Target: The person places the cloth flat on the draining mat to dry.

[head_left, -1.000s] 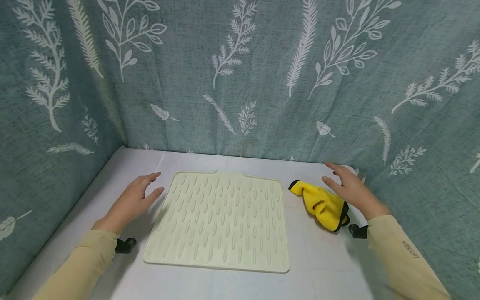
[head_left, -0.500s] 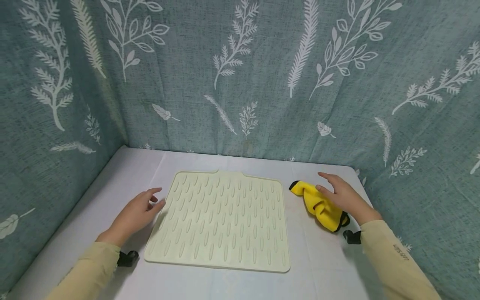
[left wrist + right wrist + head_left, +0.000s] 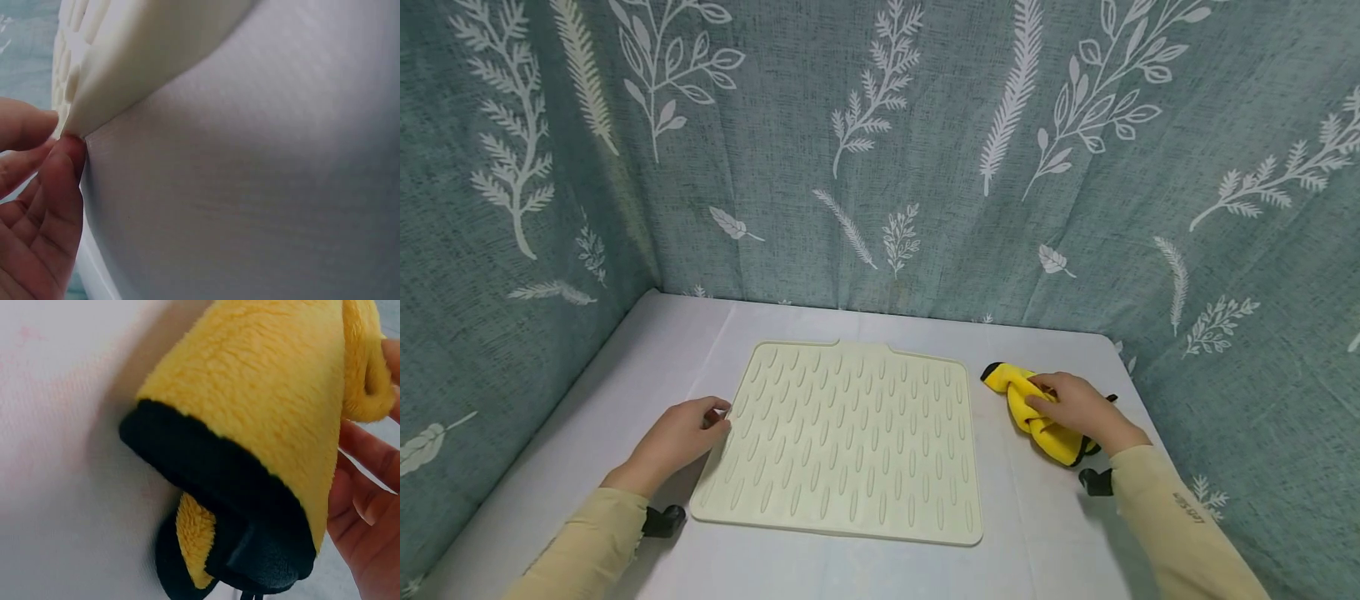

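Note:
A cream ridged drying mat [image 3: 850, 442] lies flat on the white table. At its left edge is my left hand [image 3: 673, 433]; in the left wrist view its thumb and finger pinch the rim of the mat [image 3: 125, 69]. Farther right, a crumpled yellow cleaning cloth [image 3: 1052, 437] with black trim lies on the table. My right hand [image 3: 1082, 408] reaches over it from the right, fingertips gripping a fold near its top. The right wrist view shows the plush cloth [image 3: 262, 381] large, hiding part of the fingers of the right hand [image 3: 369, 500].
Grey-green curtains [image 3: 880, 208] with white leaf prints hang behind and on both sides of the white table [image 3: 850, 575]. The table's back edge runs along the curtain's foot. A black wrist camera [image 3: 662, 522] sits under the left sleeve, another [image 3: 1096, 482] under the right.
Both hands have come down. My left fingers have closed on the mat's left edge, and my right hand has moved left and down and taken hold of the cloth.

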The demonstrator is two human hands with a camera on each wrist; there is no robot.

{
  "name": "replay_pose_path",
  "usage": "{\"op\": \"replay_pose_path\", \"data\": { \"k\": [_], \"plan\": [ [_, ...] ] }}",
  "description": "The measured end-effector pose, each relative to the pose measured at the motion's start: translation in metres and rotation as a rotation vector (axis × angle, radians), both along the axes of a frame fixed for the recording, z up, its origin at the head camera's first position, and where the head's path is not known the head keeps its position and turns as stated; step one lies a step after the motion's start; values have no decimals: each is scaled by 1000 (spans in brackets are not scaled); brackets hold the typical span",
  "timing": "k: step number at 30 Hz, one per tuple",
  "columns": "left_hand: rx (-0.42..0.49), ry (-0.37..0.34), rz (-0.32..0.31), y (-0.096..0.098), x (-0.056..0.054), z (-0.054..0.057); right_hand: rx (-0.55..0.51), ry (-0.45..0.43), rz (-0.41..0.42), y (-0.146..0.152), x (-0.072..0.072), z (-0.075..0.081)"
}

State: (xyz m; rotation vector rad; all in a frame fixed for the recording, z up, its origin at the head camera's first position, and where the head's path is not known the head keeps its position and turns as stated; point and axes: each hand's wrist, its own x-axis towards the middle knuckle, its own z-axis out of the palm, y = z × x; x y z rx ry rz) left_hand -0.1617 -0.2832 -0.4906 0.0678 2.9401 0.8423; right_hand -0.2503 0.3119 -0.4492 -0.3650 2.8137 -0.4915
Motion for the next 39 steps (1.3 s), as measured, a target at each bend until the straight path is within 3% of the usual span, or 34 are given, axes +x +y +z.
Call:
{"op": "replay_pose_path", "data": {
  "k": [21, 29, 39],
  "plan": [
    [5, 23, 12, 0, 1, -3, 5, 10, -56, -9, 4, 10],
    [12, 22, 8, -1, 2, -2, -73, 73, -96, -6, 10, 41],
    [14, 14, 16, -1, 1, -3, -86, 189, -86, -3, 17, 81]
  ]
}}
